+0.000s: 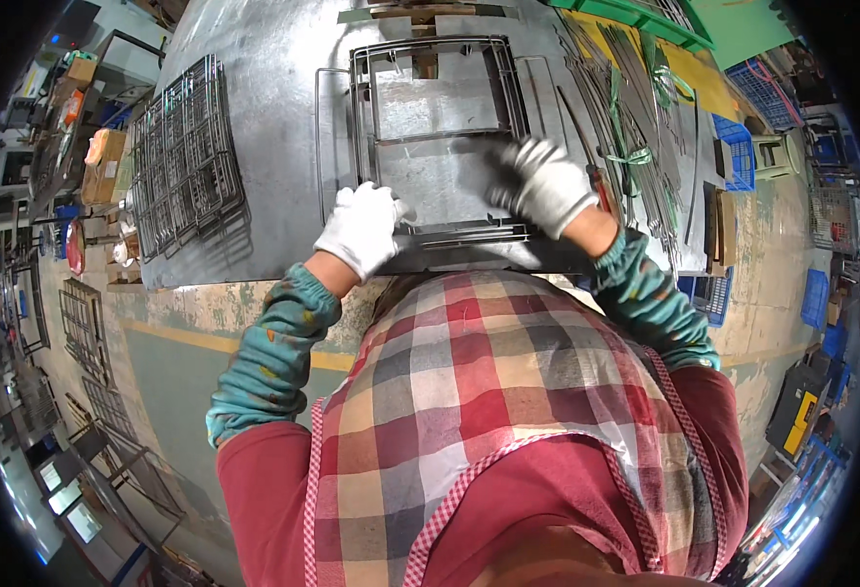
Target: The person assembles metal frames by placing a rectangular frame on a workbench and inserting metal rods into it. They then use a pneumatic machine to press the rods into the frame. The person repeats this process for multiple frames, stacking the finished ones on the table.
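Note:
A dark rectangular metal wire frame point(363, 108) lies on the grey metal tabletop point(278, 127) in front of me. My left hand point(359, 230), in a white glove, is at the frame's near left corner. Its fingers are curled there, with the rod passing beneath them. My right hand point(550, 186), in a white glove with a dark finger side, hovers by the frame's right side. Its fingertips are smeared by motion, and whether they hold anything is hidden. Thin bent wire loops point(320, 137) stick out beside the frame, and several rods lie along its near edge.
Stacked wire grids point(190, 142) lie at the table's left. On the right are long thin metal rods point(645, 127) bound with green ties, and a red-handled tool point(599, 184). A green crate point(645, 18) stands at the far right, with blue baskets point(735, 152) beyond the table's right edge.

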Demonstrator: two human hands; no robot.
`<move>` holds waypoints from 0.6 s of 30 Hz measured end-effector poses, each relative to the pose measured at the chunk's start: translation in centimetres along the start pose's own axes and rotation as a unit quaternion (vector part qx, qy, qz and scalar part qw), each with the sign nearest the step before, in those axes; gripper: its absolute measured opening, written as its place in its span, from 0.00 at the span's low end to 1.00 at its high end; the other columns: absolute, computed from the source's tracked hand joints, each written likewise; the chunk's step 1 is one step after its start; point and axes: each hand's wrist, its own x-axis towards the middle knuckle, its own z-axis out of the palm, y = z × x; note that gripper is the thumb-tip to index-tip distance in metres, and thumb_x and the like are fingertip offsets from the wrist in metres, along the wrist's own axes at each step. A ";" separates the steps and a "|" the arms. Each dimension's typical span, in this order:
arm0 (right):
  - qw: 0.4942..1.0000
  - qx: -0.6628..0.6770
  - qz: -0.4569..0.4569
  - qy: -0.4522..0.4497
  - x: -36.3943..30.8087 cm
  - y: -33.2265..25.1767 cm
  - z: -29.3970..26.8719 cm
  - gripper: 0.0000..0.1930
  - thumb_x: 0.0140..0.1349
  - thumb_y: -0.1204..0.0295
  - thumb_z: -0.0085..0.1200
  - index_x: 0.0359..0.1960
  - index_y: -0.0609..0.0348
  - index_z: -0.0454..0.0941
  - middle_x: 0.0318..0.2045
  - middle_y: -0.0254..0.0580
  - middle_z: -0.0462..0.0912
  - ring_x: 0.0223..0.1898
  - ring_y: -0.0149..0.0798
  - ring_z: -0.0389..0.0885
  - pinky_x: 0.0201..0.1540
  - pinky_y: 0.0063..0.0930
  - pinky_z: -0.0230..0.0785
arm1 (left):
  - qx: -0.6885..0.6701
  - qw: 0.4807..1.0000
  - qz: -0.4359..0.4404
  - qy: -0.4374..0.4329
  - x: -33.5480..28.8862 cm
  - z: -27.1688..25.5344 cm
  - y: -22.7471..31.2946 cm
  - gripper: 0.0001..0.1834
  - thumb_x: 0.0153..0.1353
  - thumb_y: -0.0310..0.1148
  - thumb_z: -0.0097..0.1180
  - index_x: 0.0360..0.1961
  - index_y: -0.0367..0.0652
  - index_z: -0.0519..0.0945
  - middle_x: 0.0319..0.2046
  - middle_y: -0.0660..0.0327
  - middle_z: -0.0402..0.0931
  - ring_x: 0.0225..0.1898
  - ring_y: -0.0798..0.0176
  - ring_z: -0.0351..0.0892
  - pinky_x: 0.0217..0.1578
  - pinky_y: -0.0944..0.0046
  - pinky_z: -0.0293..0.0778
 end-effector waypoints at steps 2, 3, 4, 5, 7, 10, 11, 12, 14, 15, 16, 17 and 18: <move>0.988 0.110 -0.092 -0.054 -1.0 0.1 3.3 0.13 0.52 0.60 0.58 0.36 0.50 0.79 0.29 0.47 0.79 0.33 0.49 0.78 0.36 0.39 0.70 | 0.024 1.000 0.012 0.000 0.0 0.0 0.0 0.19 0.47 0.44 0.60 0.41 0.53 0.79 0.38 0.61 0.73 0.46 0.56 0.68 0.45 0.54 0.63; 0.980 0.121 -0.111 -0.108 -1.1 -0.5 2.6 0.09 0.53 0.64 0.56 0.33 0.53 0.80 0.28 0.48 0.80 0.31 0.51 0.78 0.36 0.39 0.71 | 0.029 0.999 0.013 -0.003 0.2 0.2 0.0 0.18 0.46 0.43 0.60 0.40 0.53 0.80 0.37 0.61 0.73 0.46 0.55 0.68 0.44 0.54 0.64; 0.978 0.142 -0.114 -0.105 -1.0 -0.4 2.8 0.09 0.53 0.65 0.56 0.32 0.53 0.80 0.28 0.48 0.81 0.32 0.51 0.79 0.37 0.39 0.71 | 0.035 0.999 0.013 -0.007 0.4 0.2 0.0 0.17 0.46 0.42 0.60 0.40 0.52 0.80 0.37 0.61 0.73 0.46 0.55 0.68 0.44 0.54 0.64; 0.975 0.162 -0.118 -0.101 -0.9 -0.3 3.1 0.08 0.52 0.66 0.56 0.31 0.54 0.81 0.29 0.48 0.81 0.32 0.51 0.79 0.37 0.38 0.71 | 0.041 0.999 0.014 -0.015 0.5 0.2 0.0 0.17 0.46 0.42 0.60 0.39 0.52 0.80 0.37 0.61 0.73 0.45 0.55 0.68 0.44 0.54 0.64; 0.975 0.154 -0.124 -0.102 -0.7 -0.1 3.4 0.08 0.52 0.67 0.57 0.32 0.55 0.81 0.29 0.48 0.81 0.32 0.51 0.79 0.36 0.38 0.71 | 0.054 0.998 0.017 -0.032 0.9 -0.1 0.1 0.16 0.47 0.41 0.59 0.38 0.52 0.80 0.37 0.61 0.73 0.45 0.55 0.68 0.44 0.55 0.64; 0.971 0.178 -0.124 -0.098 -0.7 0.0 3.5 0.08 0.51 0.68 0.58 0.32 0.56 0.80 0.28 0.49 0.80 0.32 0.52 0.79 0.36 0.37 0.71 | 0.090 0.995 0.035 0.004 1.6 0.3 -0.1 0.10 0.50 0.36 0.54 0.34 0.51 0.82 0.33 0.59 0.76 0.41 0.56 0.73 0.39 0.56 0.67; 0.969 0.192 -0.123 -0.096 -0.7 -0.1 3.4 0.08 0.50 0.68 0.58 0.31 0.57 0.80 0.28 0.50 0.80 0.32 0.52 0.79 0.36 0.37 0.71 | 0.095 0.995 0.034 -0.001 1.8 0.3 -0.1 0.10 0.50 0.35 0.53 0.33 0.51 0.81 0.33 0.59 0.76 0.40 0.55 0.73 0.39 0.56 0.68; 0.971 0.180 -0.115 -0.107 -0.8 -0.3 3.0 0.09 0.50 0.68 0.59 0.32 0.57 0.80 0.28 0.50 0.80 0.33 0.52 0.78 0.36 0.38 0.71 | 0.099 0.995 0.033 -0.007 2.0 0.5 -0.2 0.10 0.50 0.34 0.52 0.33 0.50 0.81 0.34 0.58 0.76 0.40 0.55 0.73 0.38 0.56 0.68; 0.974 0.158 -0.099 -0.130 -0.7 -1.0 2.1 0.10 0.49 0.67 0.59 0.32 0.57 0.80 0.29 0.50 0.80 0.33 0.52 0.78 0.37 0.38 0.70 | 0.102 0.994 0.025 -0.028 2.3 0.7 -0.2 0.10 0.49 0.33 0.52 0.34 0.50 0.81 0.35 0.58 0.75 0.41 0.54 0.72 0.39 0.55 0.67; 0.977 0.135 -0.096 -0.132 -0.6 -1.1 2.4 0.11 0.48 0.67 0.59 0.32 0.56 0.79 0.29 0.49 0.80 0.33 0.52 0.78 0.37 0.38 0.70 | 0.103 0.994 0.020 -0.043 2.4 0.6 0.0 0.11 0.49 0.34 0.52 0.35 0.51 0.80 0.36 0.59 0.74 0.41 0.54 0.71 0.39 0.54 0.66; 0.980 0.111 -0.093 -0.134 -0.6 -1.1 2.9 0.11 0.48 0.67 0.60 0.33 0.56 0.79 0.29 0.49 0.79 0.34 0.52 0.77 0.38 0.39 0.70 | 0.104 0.993 0.014 -0.059 2.5 0.5 0.2 0.12 0.48 0.34 0.53 0.36 0.51 0.80 0.37 0.59 0.73 0.42 0.54 0.70 0.40 0.54 0.65; 0.983 0.088 -0.090 -0.137 -0.5 -1.1 3.5 0.11 0.48 0.67 0.60 0.33 0.56 0.78 0.29 0.48 0.79 0.34 0.52 0.77 0.38 0.39 0.70 | 0.105 0.993 0.015 -0.055 2.4 0.4 0.4 0.12 0.48 0.33 0.52 0.36 0.51 0.80 0.36 0.59 0.73 0.42 0.54 0.70 0.39 0.54 0.66; 0.976 0.060 -0.074 -0.193 -0.1 -1.2 3.8 0.12 0.48 0.66 0.59 0.33 0.56 0.77 0.31 0.47 0.79 0.35 0.52 0.77 0.39 0.40 0.69 | 0.108 0.993 0.016 -0.049 2.4 0.3 0.5 0.13 0.48 0.32 0.52 0.36 0.51 0.79 0.36 0.58 0.73 0.42 0.54 0.70 0.39 0.53 0.66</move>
